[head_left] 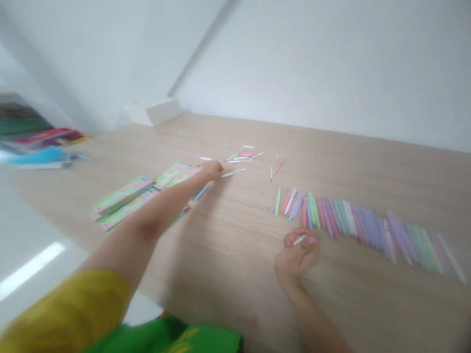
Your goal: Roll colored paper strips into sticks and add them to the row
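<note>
My left hand (212,170) reaches out over the table beside the boxes, its fingers curled down and partly hidden by blur. A slim white stick (235,172) extends to the right from next to its fingertips; I cannot tell whether they grip it. Closer to me, my right hand (297,255) is closed, with a small white stick-like piece (299,239) between thumb and fingers. Just beyond it, a long row of pastel pen-like sticks (342,218) runs off to the right. A loose pile of white and pink sticks (245,157) lies past my left hand.
Flat green and pink printed boxes (127,198) lie under and left of my left forearm. A white box (154,112) stands at the back by the wall. Blue and red packets (40,154) sit at far left. The table (228,274) has a curved left edge.
</note>
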Action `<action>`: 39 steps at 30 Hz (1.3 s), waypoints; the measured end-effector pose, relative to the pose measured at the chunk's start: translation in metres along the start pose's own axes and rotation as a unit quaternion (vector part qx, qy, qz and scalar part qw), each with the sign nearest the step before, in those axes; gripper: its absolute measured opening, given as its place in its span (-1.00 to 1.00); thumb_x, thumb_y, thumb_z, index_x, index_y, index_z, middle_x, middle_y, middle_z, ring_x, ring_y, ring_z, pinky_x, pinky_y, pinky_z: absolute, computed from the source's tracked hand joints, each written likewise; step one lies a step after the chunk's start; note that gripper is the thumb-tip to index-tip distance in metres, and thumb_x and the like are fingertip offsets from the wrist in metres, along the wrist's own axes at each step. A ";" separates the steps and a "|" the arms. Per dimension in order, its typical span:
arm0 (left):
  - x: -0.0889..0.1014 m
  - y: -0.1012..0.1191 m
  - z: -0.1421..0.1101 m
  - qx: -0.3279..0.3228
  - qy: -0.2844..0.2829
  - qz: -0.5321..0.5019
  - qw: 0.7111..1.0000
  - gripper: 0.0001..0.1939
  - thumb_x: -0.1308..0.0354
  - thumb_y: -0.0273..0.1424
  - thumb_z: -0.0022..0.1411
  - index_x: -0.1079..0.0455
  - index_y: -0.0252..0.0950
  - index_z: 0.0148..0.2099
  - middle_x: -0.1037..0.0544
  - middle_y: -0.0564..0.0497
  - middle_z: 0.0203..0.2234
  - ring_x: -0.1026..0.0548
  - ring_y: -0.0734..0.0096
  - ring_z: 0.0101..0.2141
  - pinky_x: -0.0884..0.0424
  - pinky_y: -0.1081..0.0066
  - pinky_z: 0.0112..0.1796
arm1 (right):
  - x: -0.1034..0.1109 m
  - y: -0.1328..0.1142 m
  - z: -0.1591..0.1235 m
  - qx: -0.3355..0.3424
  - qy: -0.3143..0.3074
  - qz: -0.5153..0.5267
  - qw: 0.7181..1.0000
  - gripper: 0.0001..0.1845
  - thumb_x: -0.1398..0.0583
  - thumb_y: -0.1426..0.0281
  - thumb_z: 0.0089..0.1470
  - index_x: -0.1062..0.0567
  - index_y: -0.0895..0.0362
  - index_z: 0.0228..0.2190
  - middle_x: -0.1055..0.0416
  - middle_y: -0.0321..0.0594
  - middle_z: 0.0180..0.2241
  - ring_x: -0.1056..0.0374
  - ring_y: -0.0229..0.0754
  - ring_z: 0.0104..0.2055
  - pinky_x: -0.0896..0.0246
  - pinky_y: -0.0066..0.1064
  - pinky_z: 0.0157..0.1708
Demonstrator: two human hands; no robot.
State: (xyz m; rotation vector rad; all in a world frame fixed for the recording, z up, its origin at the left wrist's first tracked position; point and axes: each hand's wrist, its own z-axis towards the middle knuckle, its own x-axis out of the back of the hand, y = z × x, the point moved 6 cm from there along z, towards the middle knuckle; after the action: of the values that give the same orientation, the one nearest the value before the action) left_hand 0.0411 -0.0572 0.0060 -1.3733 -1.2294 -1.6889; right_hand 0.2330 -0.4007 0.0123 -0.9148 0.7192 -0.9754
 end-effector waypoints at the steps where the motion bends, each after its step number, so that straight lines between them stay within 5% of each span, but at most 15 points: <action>1: -0.004 0.003 0.000 0.001 -0.007 0.021 1.000 -0.76 -0.22 -0.30 0.11 -0.53 -0.39 -0.27 -0.58 -0.14 -0.37 -0.48 0.22 -0.21 -0.32 0.35 -0.14 | 0.002 0.002 0.001 0.000 0.000 -0.011 1.000 -0.52 0.15 0.11 0.28 -0.30 0.14 -0.46 -0.11 -0.42 -0.68 -0.08 -0.32 -0.68 0.06 -0.45 -0.64; 7: -0.012 0.015 -0.011 -0.003 0.001 0.104 0.995 -0.72 -0.13 -0.31 0.16 -0.51 -0.40 -0.18 -0.54 -0.28 -0.16 -0.43 -0.01 -0.03 -0.28 0.18 -0.04 | 0.013 0.005 0.007 0.034 0.001 -0.048 0.998 -0.52 0.16 0.12 0.29 -0.29 0.13 -0.49 -0.13 -0.39 -0.66 -0.09 -0.32 -0.66 0.05 -0.42 -0.61; 14: -0.004 0.026 -0.047 -0.013 0.013 0.099 0.995 -0.68 -0.06 -0.28 0.17 -0.47 -0.34 -0.12 -0.56 -0.17 -0.24 -0.48 0.16 -0.19 -0.33 0.34 -0.18 | 0.015 0.003 0.012 0.061 -0.007 -0.074 0.995 -0.51 0.18 0.19 0.31 -0.28 0.12 -0.54 -0.15 -0.34 -0.66 -0.12 -0.29 -0.62 0.01 -0.39 -0.56; 19: -0.011 0.060 -0.099 -0.162 -0.044 -0.101 0.981 -0.74 -0.05 -0.30 0.18 -0.47 -0.31 -0.17 -0.54 -0.04 -0.35 -0.42 0.39 -0.36 -0.27 0.45 -0.32 | 0.016 0.003 0.018 0.096 -0.016 -0.097 0.991 -0.54 0.17 0.23 0.30 -0.25 0.11 -0.55 -0.16 -0.32 -0.66 -0.15 -0.28 -0.60 -0.05 -0.38 -0.50; 23: -0.031 0.083 -0.144 -0.216 -0.159 -0.404 0.874 -0.71 -0.17 -0.23 0.14 -0.46 -0.36 -0.22 -0.50 -0.04 -0.40 -0.37 0.46 -0.41 -0.21 0.48 -0.36 | 0.016 0.019 0.016 0.096 -0.031 -0.107 0.989 -0.56 0.16 0.24 0.30 -0.28 0.11 -0.52 -0.21 -0.31 -0.63 -0.18 -0.28 -0.59 -0.06 -0.42 -0.53; 27: -0.055 0.091 -0.167 -0.141 -0.219 -0.633 0.729 -0.67 -0.32 -0.22 -0.04 -0.43 -0.40 -0.34 -0.38 0.04 -0.59 -0.25 0.56 -0.56 -0.08 0.49 -0.48 | 0.010 0.031 0.002 0.145 -0.079 -0.122 0.979 -0.64 0.11 0.33 0.27 -0.30 0.11 -0.50 -0.24 -0.30 -0.60 -0.22 -0.26 -0.56 -0.07 -0.42 -0.51; 31: -0.070 0.097 -0.180 -0.062 -0.267 -0.758 0.592 -0.71 -0.33 -0.28 -0.09 -0.38 -0.38 -0.40 -0.13 0.16 -0.70 -0.04 0.65 -0.65 0.06 0.49 -0.55 | -0.004 0.023 -0.020 0.252 -0.166 -0.137 0.943 -0.74 0.07 0.44 0.19 -0.31 0.11 -0.50 -0.29 -0.26 -0.58 -0.24 -0.23 -0.52 -0.10 -0.39 -0.44; 35: -0.070 0.102 -0.189 -0.018 -0.278 -0.801 0.530 -0.77 -0.29 -0.35 -0.10 -0.33 -0.35 -0.44 -0.02 0.19 -0.68 -0.02 0.65 -0.64 0.01 0.48 -0.54 | -0.013 0.017 -0.032 0.302 -0.210 -0.137 0.920 -0.75 0.06 0.49 0.14 -0.30 0.10 -0.52 -0.30 -0.26 -0.60 -0.25 -0.24 -0.53 -0.12 -0.39 -0.43; 39: -0.068 0.106 -0.195 -0.011 -0.290 -0.810 0.509 -0.78 -0.27 -0.37 -0.13 -0.29 -0.34 -0.47 -0.01 0.17 -0.67 -0.01 0.64 -0.64 0.04 0.47 -0.55 | -0.017 0.020 -0.030 0.281 -0.213 -0.133 0.926 -0.73 0.08 0.45 0.17 -0.28 0.10 -0.52 -0.28 -0.27 -0.61 -0.23 -0.24 -0.55 -0.11 -0.39 -0.46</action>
State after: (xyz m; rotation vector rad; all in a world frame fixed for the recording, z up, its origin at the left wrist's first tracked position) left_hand 0.0799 -0.2820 -0.0346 -0.3708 -3.6019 -2.1071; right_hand 0.2083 -0.3894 -0.0170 -0.6813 -0.0695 -1.0927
